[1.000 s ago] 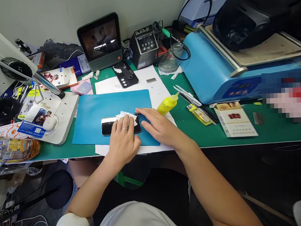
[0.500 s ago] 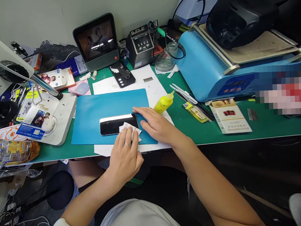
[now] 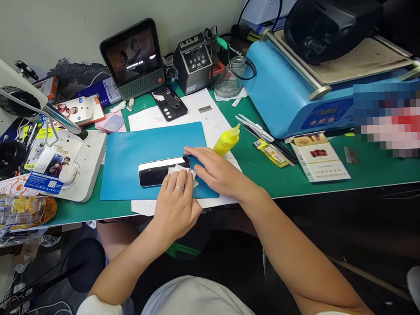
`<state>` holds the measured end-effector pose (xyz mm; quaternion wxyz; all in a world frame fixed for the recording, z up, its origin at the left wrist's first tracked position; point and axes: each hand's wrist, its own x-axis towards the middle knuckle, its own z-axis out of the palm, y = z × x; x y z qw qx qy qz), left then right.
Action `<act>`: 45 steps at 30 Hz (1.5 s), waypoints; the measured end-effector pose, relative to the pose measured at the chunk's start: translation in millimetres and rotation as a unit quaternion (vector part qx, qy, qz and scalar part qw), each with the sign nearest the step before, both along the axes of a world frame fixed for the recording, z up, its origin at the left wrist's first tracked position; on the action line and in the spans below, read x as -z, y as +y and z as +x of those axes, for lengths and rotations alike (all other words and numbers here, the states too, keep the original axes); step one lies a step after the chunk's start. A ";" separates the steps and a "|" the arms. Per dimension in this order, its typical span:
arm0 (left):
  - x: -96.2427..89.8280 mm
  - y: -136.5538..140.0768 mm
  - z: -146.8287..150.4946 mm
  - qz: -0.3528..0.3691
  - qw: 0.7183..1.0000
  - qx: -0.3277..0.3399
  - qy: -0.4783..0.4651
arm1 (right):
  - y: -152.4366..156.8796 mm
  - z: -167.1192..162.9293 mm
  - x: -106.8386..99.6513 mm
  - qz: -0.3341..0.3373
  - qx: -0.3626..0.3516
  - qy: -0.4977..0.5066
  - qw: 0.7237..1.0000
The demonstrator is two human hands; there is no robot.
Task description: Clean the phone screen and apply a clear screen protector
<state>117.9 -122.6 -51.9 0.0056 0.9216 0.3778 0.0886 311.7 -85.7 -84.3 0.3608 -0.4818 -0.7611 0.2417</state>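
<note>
A smartphone [image 3: 151,174] with a dark, glossy screen lies face up on a blue mat [image 3: 122,149]. My left hand [image 3: 175,205] presses a crumpled white tissue [image 3: 176,169] onto the right part of the screen, its fingers bent over it; a ring shows on one finger. Beside the phone's right end rests my right hand [image 3: 218,172], fingers stretched out and thumb close to the phone's edge. Whether that thumb touches the phone is hard to see. Just beyond the right hand is a yellow squeeze bottle [image 3: 227,140].
Behind the mat lie a black phone case [image 3: 170,103] and a metal blade [image 3: 205,109] on white paper. A screen device [image 3: 133,63], a soldering station [image 3: 193,66] and a glass jar [image 3: 230,81] line the back. Right are tweezers [image 3: 255,127], a cigarette box [image 3: 320,158] and a blue machine [image 3: 280,95].
My left hand has slid slightly right with the tissue across the screen. My right hand stays by the phone's end, almost unmoved. The view has shifted a little.
</note>
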 end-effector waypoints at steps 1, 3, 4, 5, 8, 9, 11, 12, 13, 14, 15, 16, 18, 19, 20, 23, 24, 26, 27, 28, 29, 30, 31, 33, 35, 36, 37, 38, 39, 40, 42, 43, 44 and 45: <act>-0.8 3.5 1.4 -0.002 1.000 0.001 0.001 | 0.0 -0.1 -0.3 0.000 0.002 0.002 1.000; -1.7 6.2 1.9 -0.003 1.000 -0.001 0.000 | 0.0 -0.4 -1.0 -0.001 0.004 0.006 1.000; -1.9 5.1 0.7 -0.004 1.000 -0.004 0.000 | 0.0 -0.6 -1.2 -0.003 0.004 0.007 1.000; -1.9 3.0 -1.2 -0.005 1.000 -0.007 -0.002 | 0.1 -0.7 -1.4 -0.005 0.003 0.008 1.000; -1.7 -2.6 -6.8 -0.005 1.000 -0.010 -0.006 | 0.4 -0.6 -1.0 -0.006 0.001 0.005 1.000; -1.6 -2.1 -6.8 -0.007 1.000 -0.009 -0.005 | 0.5 -0.5 -0.7 -0.004 0.000 0.003 1.000; -1.0 2.6 -3.1 -0.009 1.000 -0.007 -0.004 | 0.6 -0.4 -0.5 0.002 0.002 -0.001 1.000; -0.5 5.7 0.1 -0.010 1.000 -0.008 -0.004 | 0.6 -0.4 -0.7 0.003 0.004 -0.002 1.000; 0.0 8.4 3.2 -0.009 1.000 -0.010 -0.005 | 0.5 -0.4 -1.1 0.002 0.006 -0.002 1.000; 0.6 10.0 5.8 -0.007 1.000 -0.012 -0.007 | 0.4 -0.3 -1.7 0.000 0.007 -0.002 1.000; 1.1 10.3 6.9 -0.006 1.000 -0.015 -0.009 | 0.2 -0.2 -2.3 -0.003 0.007 -0.001 1.000; 1.5 9.2 6.3 -0.007 1.000 -0.018 -0.010 | -0.1 0.1 -2.9 -0.007 0.005 -0.002 1.000; 1.5 4.5 -1.3 -0.012 1.000 -0.020 -0.007 | -0.9 0.8 -3.6 -0.012 0.000 -0.005 1.000; 0.9 1.9 -8.0 -0.015 1.000 -0.024 -0.005 | -1.2 1.2 -3.7 -0.014 -0.002 -0.007 1.000; -0.1 -0.4 -16.0 -0.015 0.999 -0.034 -0.003 | -1.5 1.5 -3.6 -0.014 -0.001 -0.010 1.000; -5.1 -5.8 -42.5 0.000 0.995 -0.095 0.011 | -2.0 1.8 -3.0 -0.018 0.001 -0.018 1.000; -6.7 -7.9 -49.9 0.005 0.993 -0.116 0.018 | -2.0 1.6 -2.7 -0.019 0.001 -0.020 1.000; -8.7 -13.3 -60.4 0.006 0.990 -0.138 0.033 | -1.9 1.0 -2.2 -0.020 -0.001 -0.024 1.000; -8.8 -15.6 -63.1 0.004 0.989 -0.143 0.039 | -1.9 0.7 -1.8 -0.020 -0.002 -0.025 0.999; -8.4 -17.0 -64.2 0.002 0.988 -0.146 0.042 | -1.9 0.6 -1.4 -0.019 -0.003 -0.026 0.999; -7.5 -16.7 -64.0 0.001 0.988 -0.148 0.043 | -1.9 0.6 -0.9 -0.018 -0.003 -0.027 0.999; -6.3 -14.4 -62.9 0.000 0.988 -0.149 0.042 | -2.0 0.7 -0.4 -0.016 -0.003 -0.027 0.999; -5.0 -10.1 -61.2 0.000 0.988 -0.148 0.039 | -2.1 0.9 0.1 -0.014 -0.002 -0.028 1.000; -2.6 1.4 -57.5 0.000 0.990 -0.140 0.031 | -2.3 1.3 0.6 -0.009 0.000 -0.028 1.000; -1.4 9.5 -54.9 0.000 0.991 -0.135 0.025 | -2.1 1.2 0.5 -0.007 0.001 -0.028 1.000; -1.3 9.8 -54.3 0.002 0.990 -0.137 0.022 | -1.8 1.1 0.4 -0.007 0.001 -0.028 1.000; -1.4 7.3 -54.2 0.005 0.990 -0.139 0.020 | -1.4 0.9 0.3 -0.007 0.000 -0.027 1.000; -1.6 2.7 -54.6 0.007 0.990 -0.140 0.019 | -0.8 0.7 0.3 -0.007 -0.001 -0.025 1.000; -1.7 -3.1 -55.5 0.009 0.990 -0.139 0.019 | -0.1 0.5 0.4 -0.007 -0.002 -0.024 1.000; -1.9 -8.5 -56.6 0.010 0.991 -0.134 0.020 | 0.6 0.4 0.5 -0.007 -0.003 -0.022 1.000; -2.3 -13.5 -58.4 0.012 0.992 -0.123 0.024 | 1.9 0.3 0.4 -0.004 -0.003 -0.018 1.000; -2.6 -11.9 -58.4 0.014 0.992 -0.121 0.026 | 2.3 0.2 0.0 -0.003 -0.003 -0.016 1.000; -2.8 -8.1 -57.6 0.015 0.992 -0.120 0.028 | 2.7 0.1 -0.6 -0.003 -0.003 -0.015 1.000; -2.9 -3.1 -55.9 0.016 0.992 -0.121 0.029 | 2.9 0.0 -1.5 -0.004 -0.003 -0.014 1.000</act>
